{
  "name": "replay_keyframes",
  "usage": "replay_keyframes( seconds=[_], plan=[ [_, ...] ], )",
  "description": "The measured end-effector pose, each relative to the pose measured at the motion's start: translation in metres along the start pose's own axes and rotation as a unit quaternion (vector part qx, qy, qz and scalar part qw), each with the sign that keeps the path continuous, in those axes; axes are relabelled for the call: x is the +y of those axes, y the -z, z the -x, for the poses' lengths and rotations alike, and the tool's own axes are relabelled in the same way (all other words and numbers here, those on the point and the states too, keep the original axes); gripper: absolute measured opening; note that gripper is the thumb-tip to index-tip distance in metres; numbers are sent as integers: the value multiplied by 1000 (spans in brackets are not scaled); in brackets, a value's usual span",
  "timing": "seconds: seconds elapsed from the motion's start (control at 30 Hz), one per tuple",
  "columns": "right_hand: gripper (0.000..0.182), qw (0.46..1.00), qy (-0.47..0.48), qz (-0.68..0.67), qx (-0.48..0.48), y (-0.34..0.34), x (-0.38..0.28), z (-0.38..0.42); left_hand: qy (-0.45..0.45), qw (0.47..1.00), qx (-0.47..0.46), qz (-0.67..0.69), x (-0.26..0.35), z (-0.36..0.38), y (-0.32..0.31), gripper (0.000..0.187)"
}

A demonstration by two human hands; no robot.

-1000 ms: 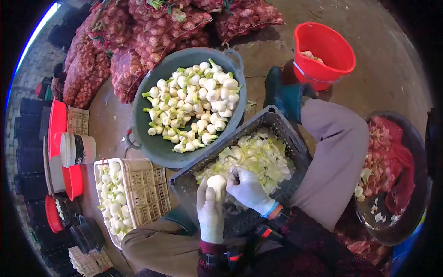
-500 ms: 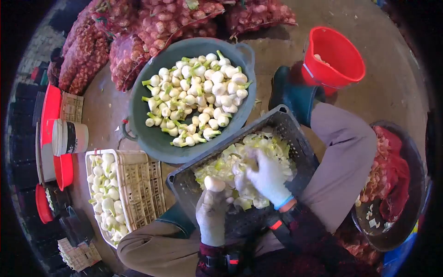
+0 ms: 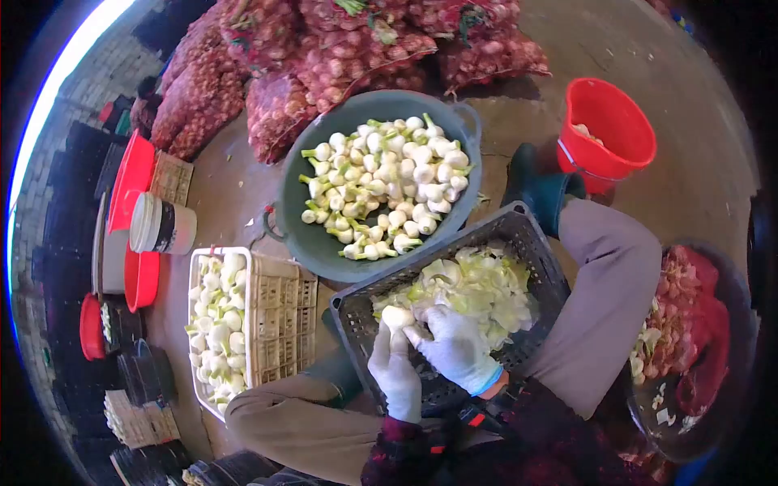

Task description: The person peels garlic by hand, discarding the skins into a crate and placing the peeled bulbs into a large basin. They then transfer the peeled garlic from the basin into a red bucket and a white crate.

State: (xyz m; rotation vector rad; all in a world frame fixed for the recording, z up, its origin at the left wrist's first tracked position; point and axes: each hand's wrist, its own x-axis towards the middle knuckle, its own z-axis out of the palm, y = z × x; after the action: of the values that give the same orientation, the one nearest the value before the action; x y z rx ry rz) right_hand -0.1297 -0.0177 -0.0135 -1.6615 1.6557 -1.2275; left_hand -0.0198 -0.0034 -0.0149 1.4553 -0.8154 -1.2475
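Observation:
Between the fingers and thumb of my gloved left hand (image 3: 395, 374) is a white peeled garlic bulb (image 3: 397, 317), held upright. My gloved right hand (image 3: 456, 347) is close against the bulb's right side, fingers curled and pinched together; what they grip is hidden. Both hands are over the near-left part of a black plastic crate (image 3: 541, 247) that rests by my legs. Pale green and white peelings (image 3: 486, 296) lie heaped inside it. Just beyond the crate stands a large grey-green tub (image 3: 296, 235) full of peeled bulbs with short green stems.
A cream crate (image 3: 279, 324) of peeled bulbs is at left, near a white bucket (image 3: 174, 227). A red bucket (image 3: 612, 134) stands at far right. Mesh sacks of reddish bulbs (image 3: 348, 61) line the back. Beside my right leg, a dark basin (image 3: 733, 356) contains unpeeled bulbs and red netting.
My right hand has come back from over the peelings to the bulb in my left hand. The whole view has shifted, so things appear farther right and mostly lower.

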Motion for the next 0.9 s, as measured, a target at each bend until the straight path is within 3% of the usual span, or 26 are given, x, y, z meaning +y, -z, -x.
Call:
replay_keyframes(
  seconds=[0.07,0.2,0.3,0.37,0.43,0.5,0.57,0.6,0.63,0.7,0.77,0.9],
  plan=[
    [19,997,-27,66,-37,1,1,1,-94,987,29,-124,-4,0,-8,36],
    [17,985,-97,93,-108,1,13,-1,-106,968,27,-224,-11,-2,-16,36],
    [17,986,-123,50,-101,0,21,-5,-131,950,1,-282,-4,-1,-21,34],
    [15,986,-137,26,-94,-2,24,-10,-88,960,9,-265,-1,-5,-22,34],
    [13,989,-137,2,-60,-8,33,-15,-44,994,12,-100,0,-7,-21,38],
    [11,991,-135,7,-12,-19,50,-17,5,998,-3,-57,4,-10,-14,38],
    [10,962,-258,-92,20,-12,58,-22,102,993,-36,38,7,-10,-7,40],
    [9,983,-179,-40,29,-8,60,-18,117,990,-48,65,5,-10,-3,43],
    [9,983,-177,-41,31,-3,49,-16,114,990,-49,65,5,-10,-4,43],
    [11,996,-66,-65,-15,6,26,-6,113,992,8,59,3,-8,-10,38],
    [19,995,-48,48,-68,1,22,7,89,996,-2,10,-2,-3,-8,35],
    [22,995,-29,75,-58,1,22,6,22,995,9,-92,11,4,-26,30]
  ],
)
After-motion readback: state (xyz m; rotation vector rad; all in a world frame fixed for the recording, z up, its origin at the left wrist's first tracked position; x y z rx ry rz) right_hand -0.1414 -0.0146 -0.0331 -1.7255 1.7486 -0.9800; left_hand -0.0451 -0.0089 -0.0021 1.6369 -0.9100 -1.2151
